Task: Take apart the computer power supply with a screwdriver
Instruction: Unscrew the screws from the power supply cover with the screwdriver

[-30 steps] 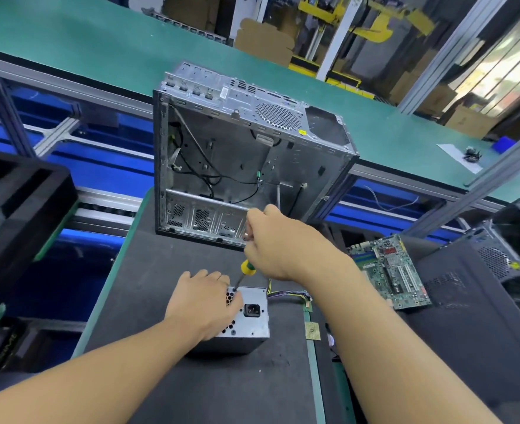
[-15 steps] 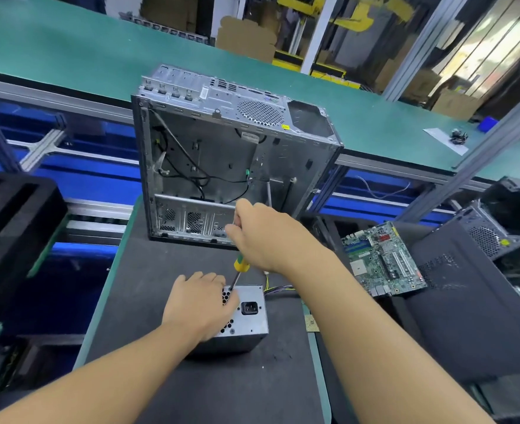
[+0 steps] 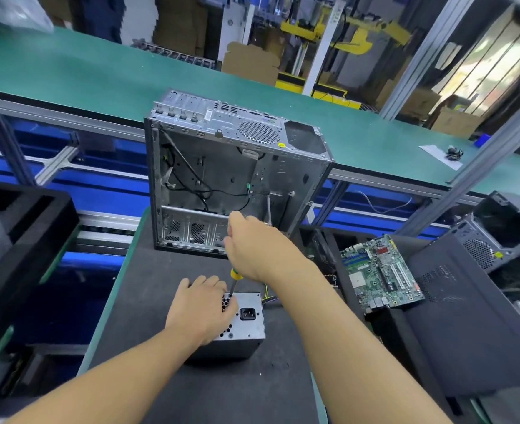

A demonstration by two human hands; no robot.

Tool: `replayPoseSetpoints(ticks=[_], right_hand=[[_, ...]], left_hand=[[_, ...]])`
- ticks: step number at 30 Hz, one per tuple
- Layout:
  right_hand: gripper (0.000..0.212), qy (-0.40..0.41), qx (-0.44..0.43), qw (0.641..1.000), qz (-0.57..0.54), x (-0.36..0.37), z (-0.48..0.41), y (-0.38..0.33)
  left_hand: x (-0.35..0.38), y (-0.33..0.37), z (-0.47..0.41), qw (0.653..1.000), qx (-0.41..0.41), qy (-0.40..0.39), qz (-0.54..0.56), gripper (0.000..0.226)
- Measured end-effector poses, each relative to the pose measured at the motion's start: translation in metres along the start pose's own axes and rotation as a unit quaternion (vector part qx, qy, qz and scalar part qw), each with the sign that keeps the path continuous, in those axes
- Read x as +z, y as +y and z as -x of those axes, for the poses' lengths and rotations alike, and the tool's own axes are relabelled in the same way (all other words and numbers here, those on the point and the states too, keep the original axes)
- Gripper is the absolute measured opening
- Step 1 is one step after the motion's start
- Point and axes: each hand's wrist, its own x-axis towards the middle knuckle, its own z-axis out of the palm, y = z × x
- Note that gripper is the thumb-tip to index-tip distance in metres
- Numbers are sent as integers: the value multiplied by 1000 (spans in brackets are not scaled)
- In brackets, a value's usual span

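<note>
Power supply [image 3: 246,324] sits on the dark mat [image 3: 167,270], a grey metal box with vent holes and socket facing up. Left hand [image 3: 202,307] lies flat on it, fingers spread. Right hand [image 3: 252,246], directly above, is closed around the screwdriver [image 3: 233,281]; shaft near upright, tip at the top edge. Stripped steel case [image 3: 222,179] stands behind.

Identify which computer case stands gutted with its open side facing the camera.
The silver bare-metal case standing directly behind the power supply. The black case at far right lies tilted among black panels.
</note>
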Motion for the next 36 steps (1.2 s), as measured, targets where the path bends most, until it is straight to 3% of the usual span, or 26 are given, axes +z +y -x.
replayPoseSetpoints(ticks=[2, 4, 6, 10, 15, 19, 24, 29, 33, 36], right_hand=[[22, 29, -2, 1000, 6, 4, 2, 0], [14, 43, -20, 998, 51, 6, 4, 2], [7, 18, -34, 998, 55, 3, 6, 6], [20, -76, -46, 995, -53, -10, 12, 15], [29, -6, -1, 1000, -16, -2, 13, 17], [9, 7, -27, 999, -18, 4, 9, 17], [23, -53, -32, 997, -54, -2, 8, 23], [31, -3, 19, 998, -55, -1, 5, 30], [10, -14, -25, 998, -56, -1, 1, 27], [8, -37, -36, 996, -73, -6, 1, 21]], left_hand=[[0, 3, 3, 999, -8, 18, -29, 56], [2, 7, 6, 998, -25, 24, -50, 64], [3, 9, 9, 996, -47, 25, -69, 69], [4, 13, 10, 993, -90, -8, -75, 64], [0, 9, 7, 995, -96, -6, 2, 61], [-1, 12, 10, 995, -96, 5, 4, 63], [1, 9, 11, 994, -105, 15, 4, 44], [4, 7, 8, 995, -102, 21, -7, 49], [5, 7, 7, 994, -105, 36, -9, 46], [4, 7, 6, 994, -103, 29, -7, 44]])
